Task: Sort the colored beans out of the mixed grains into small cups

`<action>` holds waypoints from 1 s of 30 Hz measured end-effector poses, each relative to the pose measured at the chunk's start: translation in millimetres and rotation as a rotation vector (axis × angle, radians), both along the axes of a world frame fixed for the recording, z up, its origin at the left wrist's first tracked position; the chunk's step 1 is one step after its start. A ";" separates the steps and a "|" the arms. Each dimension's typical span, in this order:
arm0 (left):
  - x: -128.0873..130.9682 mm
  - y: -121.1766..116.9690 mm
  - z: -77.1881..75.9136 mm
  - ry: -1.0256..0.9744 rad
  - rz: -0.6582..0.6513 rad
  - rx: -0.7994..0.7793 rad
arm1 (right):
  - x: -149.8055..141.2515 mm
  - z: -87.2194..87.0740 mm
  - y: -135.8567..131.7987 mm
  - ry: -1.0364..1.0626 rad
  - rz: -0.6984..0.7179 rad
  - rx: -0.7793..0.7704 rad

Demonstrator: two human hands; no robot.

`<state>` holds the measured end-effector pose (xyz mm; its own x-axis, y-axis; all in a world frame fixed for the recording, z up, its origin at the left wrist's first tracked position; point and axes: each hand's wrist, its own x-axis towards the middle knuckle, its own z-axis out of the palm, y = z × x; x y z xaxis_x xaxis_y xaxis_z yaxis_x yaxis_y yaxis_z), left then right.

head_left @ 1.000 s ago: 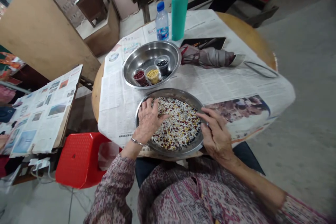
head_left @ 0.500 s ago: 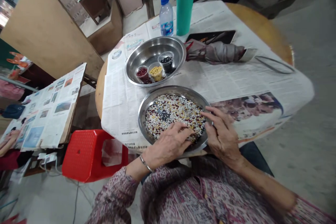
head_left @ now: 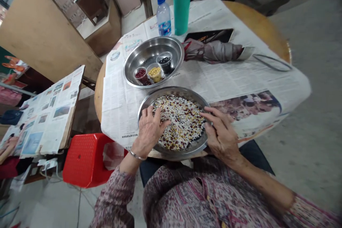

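Observation:
A steel pan [head_left: 171, 92] full of mixed white, red, yellow and dark beans [head_left: 183, 121] sits at the near edge of the round table. My left hand [head_left: 149, 130] lies flat on the beans at the pan's left side, fingers spread. My right hand [head_left: 220, 133] grips the pan's right rim, fingers curled over it. Behind it a second steel bowl [head_left: 144, 55] holds three small cups: red beans [head_left: 140, 74], yellow beans [head_left: 154, 72] and black beans [head_left: 165, 60].
Newspaper [head_left: 232, 74] covers the table. A water bottle [head_left: 163, 15], a teal flask [head_left: 182, 1], a folded umbrella [head_left: 213, 50] and a dark tablet [head_left: 211, 35] lie at the back. A red stool [head_left: 85, 158] stands at the left, beside a board with newspaper [head_left: 45, 114].
My left hand swept from the pan's near right side back to its left side, spreading the beans. My right hand kept its hold on the rim.

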<state>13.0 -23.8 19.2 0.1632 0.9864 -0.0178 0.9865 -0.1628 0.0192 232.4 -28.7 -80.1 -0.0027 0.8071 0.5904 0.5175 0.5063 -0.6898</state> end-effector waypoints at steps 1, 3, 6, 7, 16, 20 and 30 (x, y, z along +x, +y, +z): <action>-2.6 -8.9 2.5 0.007 0.009 -0.034 | 0.1 -0.1 -0.2 -0.001 0.002 -0.008; -4.7 -25.4 5.8 -0.007 -0.002 -0.138 | 0.2 -0.3 -0.5 -0.002 0.003 -0.030; 1.1 -39.8 4.3 -0.137 -0.046 -0.279 | 0.4 -0.6 -0.9 0.006 0.004 -0.040; 5.5 -41.0 1.9 -0.201 -0.055 -0.308 | 0.4 -0.6 -1.0 0.010 0.009 -0.039; 54.0 13.5 -19.1 -0.541 -0.171 -0.132 | -0.4 -1.6 -0.8 0.027 0.009 -0.029; 50.2 41.1 -14.0 -0.467 -0.128 0.010 | -0.5 -0.2 -0.9 0.013 0.008 -0.045; 23.9 35.7 -14.5 -0.287 -0.197 -0.183 | 0.0 -1.5 -0.9 0.021 0.016 -0.051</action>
